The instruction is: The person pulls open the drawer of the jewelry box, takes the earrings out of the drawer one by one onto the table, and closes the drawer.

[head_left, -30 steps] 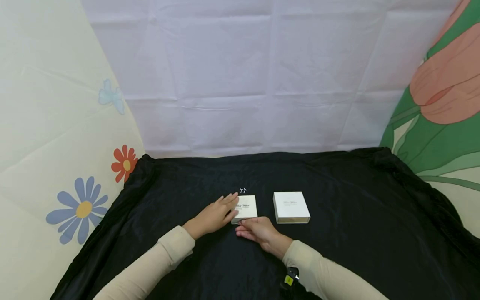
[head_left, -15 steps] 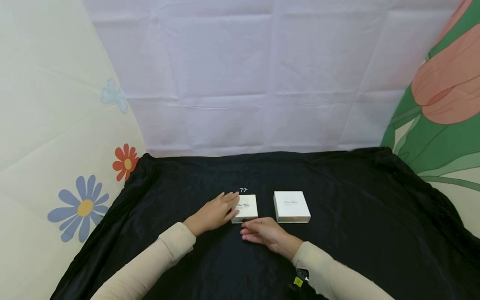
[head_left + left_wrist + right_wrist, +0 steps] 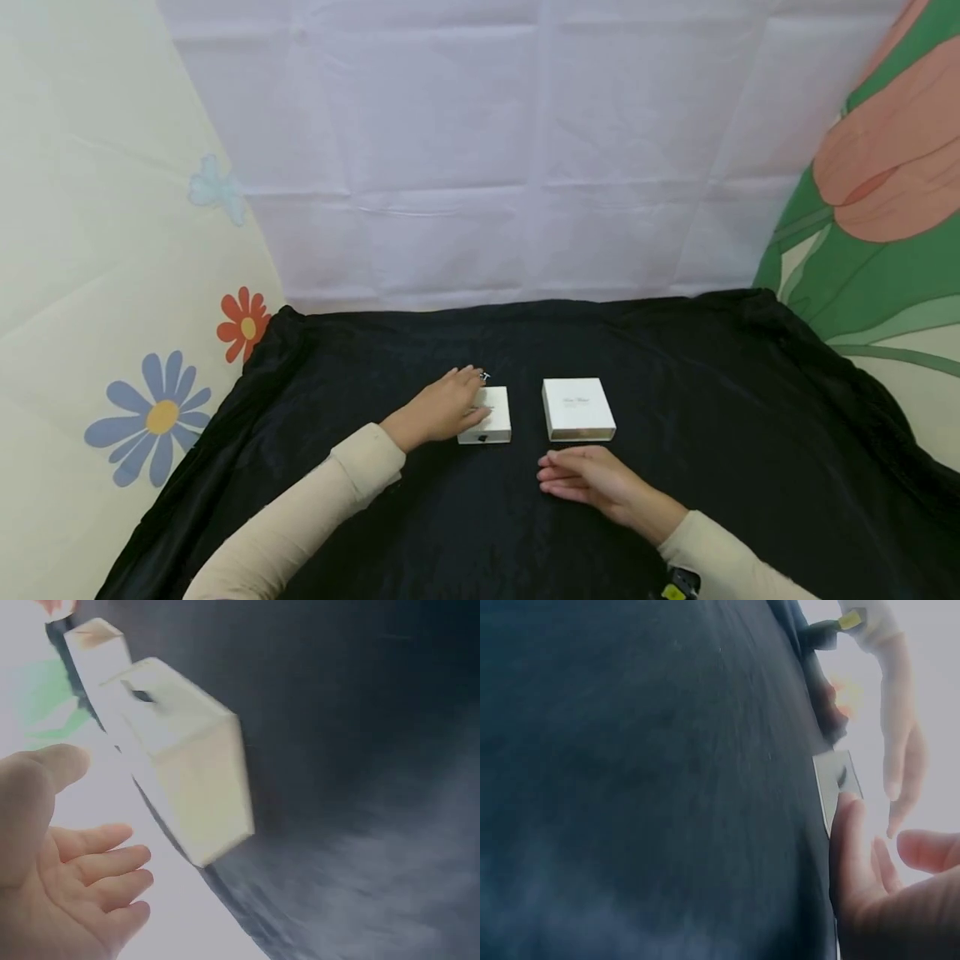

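A small white box [image 3: 495, 417] with printed lettering and a dark pull tab on its front side lies on the black cloth. My left hand [image 3: 442, 406] hovers over its left part, fingers loosely extended, and in the left wrist view the palm is apart from the box [image 3: 195, 750]. Just beyond the fingertips shows a tiny silvery T-shaped piece [image 3: 485, 377], partly hidden by the hand. To the right sits a larger white box [image 3: 578, 407]. My right hand [image 3: 592, 482] is in front of that box, fingers together and holding nothing.
Black cloth [image 3: 420, 533] covers the table. A creased white sheet [image 3: 450, 150] hangs behind it, with flower-printed panels [image 3: 150, 292] at both sides. A dark strap with a yellow tag [image 3: 678, 586] is on the right wrist.
My right hand has left the front of the smaller box and moved right, exposing its pull tab. The left hand has lifted slightly and shifted toward the T-shaped pieces, now covering part of them.
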`<state>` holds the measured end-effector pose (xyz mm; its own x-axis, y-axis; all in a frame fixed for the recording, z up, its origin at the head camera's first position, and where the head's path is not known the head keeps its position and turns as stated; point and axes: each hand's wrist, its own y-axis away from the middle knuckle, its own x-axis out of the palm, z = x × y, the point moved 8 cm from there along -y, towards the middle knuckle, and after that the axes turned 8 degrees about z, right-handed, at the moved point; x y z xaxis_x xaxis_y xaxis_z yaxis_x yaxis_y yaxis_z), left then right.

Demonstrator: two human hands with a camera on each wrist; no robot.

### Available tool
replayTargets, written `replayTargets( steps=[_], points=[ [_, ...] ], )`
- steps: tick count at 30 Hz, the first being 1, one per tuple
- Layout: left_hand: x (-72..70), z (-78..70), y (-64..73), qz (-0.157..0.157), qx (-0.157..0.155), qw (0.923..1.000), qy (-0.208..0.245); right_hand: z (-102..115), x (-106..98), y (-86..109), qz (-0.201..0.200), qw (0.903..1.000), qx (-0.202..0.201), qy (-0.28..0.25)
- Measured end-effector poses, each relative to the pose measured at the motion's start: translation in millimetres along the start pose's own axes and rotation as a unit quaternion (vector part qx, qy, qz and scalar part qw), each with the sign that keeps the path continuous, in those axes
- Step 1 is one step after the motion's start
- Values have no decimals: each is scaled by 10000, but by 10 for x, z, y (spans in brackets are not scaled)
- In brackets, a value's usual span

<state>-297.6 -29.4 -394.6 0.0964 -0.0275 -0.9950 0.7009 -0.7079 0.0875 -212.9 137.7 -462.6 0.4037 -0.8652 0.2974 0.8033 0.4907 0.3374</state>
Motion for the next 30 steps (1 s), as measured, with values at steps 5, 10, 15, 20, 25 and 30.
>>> replayTargets(
  steps=[5, 10, 15, 20, 25, 30],
  points=[
    [-47, -196, -296, 381, -70, 9981, 489, 32, -183, 178, -148, 9999, -2, -16],
    [10, -429, -573, 610, 49, 9969, 501, 54, -277, 280, -142, 9998, -89, -86],
    [103, -591, -784, 659, 71, 9966, 499, 65, -363, 337, -203, 9995, -175, -190],
    [177, -653, -858, 752, -68, 9963, 403, 49, -425, 341, -249, 9991, -176, -294],
    [197, -712, -841, 744, 81, 9964, 405, 48, -452, 334, -240, 9987, -194, -413],
    [214, -754, -796, 675, 156, 9966, 443, 51, -463, 335, -304, 9984, -168, -454]
  ],
)
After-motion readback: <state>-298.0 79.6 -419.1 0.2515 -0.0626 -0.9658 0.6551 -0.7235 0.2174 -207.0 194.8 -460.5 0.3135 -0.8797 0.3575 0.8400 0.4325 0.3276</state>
